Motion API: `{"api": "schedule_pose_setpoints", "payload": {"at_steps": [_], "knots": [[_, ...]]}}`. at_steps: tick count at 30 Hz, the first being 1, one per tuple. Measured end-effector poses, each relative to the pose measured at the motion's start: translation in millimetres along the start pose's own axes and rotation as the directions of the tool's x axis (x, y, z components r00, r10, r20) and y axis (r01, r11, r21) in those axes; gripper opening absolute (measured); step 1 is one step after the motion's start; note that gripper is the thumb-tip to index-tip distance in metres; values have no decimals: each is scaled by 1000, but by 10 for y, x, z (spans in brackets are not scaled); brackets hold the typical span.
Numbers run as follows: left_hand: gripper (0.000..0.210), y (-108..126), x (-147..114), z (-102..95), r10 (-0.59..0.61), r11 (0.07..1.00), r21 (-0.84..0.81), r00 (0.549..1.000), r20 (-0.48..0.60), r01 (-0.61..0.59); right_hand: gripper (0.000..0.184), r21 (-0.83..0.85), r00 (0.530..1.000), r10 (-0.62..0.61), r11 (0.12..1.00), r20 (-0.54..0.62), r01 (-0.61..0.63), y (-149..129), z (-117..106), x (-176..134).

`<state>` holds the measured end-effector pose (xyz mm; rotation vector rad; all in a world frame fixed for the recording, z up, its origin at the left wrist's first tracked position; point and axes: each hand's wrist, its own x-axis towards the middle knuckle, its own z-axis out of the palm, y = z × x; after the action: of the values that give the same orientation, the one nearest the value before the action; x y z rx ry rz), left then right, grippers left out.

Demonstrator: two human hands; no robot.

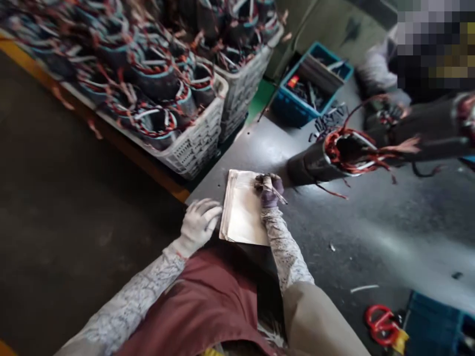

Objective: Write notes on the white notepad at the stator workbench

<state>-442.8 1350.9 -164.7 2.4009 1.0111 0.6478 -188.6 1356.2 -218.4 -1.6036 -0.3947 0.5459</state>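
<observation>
An open notebook (pixel 245 212) with pale pages lies at the edge of the metal table. My right hand (pixel 272 194), in a dark stained glove, rests on its right side, closed around a pen (pixel 279 195). Beside the notebook's left edge is my left hand (pixel 200 221) in a white glove. Its fingers are loosely bent and hold nothing; whether the fingertips touch the pages I cannot tell. Just beyond my right hand stands a dark motor stator (pixel 308 165) with red and white wires sticking out of its top.
White plastic crates (pixel 195 148) full of wired stators stand at the left. A blue bin (pixel 297 106) with small parts sits behind. At the right, a co-worker's gloved hand (pixel 389 106) is near another stator (pixel 426 121). Red-handled scissors (pixel 381 324) lie at the lower right.
</observation>
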Motion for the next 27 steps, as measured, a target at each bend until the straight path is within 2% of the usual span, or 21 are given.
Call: {"api": "schedule_pose_setpoints", "payload": {"at_steps": [2,4,6,8,11,13,15,18,21,27], "knots": [[26,41,410,202,137,990,10,988,67,-138,37,40,1000,-4,999,-10,4,58,-8,7],[30,35,721,431,154,985,51,976,151,-163,35,14,999,-51,999,3,51,65,-60,-50],[35,-21,893,627,128,985,90,971,202,-149,32,-32,994,-108,994,19,109,49,-134,-115],[35,-85,943,741,129,983,104,972,197,-152,29,-95,979,-205,974,0,205,36,-199,-161],[29,-119,917,747,162,980,91,978,134,-175,23,-198,905,-424,889,-17,413,10,-253,-206],[21,-98,904,692,170,982,74,982,88,-176,19,-285,869,-494,828,39,483,-36,-272,-242],[16,-66,908,640,173,983,55,983,63,-176,16,-383,863,-485,777,142,500,-103,-294,-284],[14,-32,916,600,159,986,38,984,80,-163,14,-466,870,-417,734,264,494,-191,-336,-336],[15,-22,911,590,133,991,23,986,105,-136,12,-483,870,-388,724,304,492,-223,-362,-355],[15,-27,917,586,138,990,5,985,101,-139,11,-505,836,-441,666,328,549,-211,-340,-330]]}}
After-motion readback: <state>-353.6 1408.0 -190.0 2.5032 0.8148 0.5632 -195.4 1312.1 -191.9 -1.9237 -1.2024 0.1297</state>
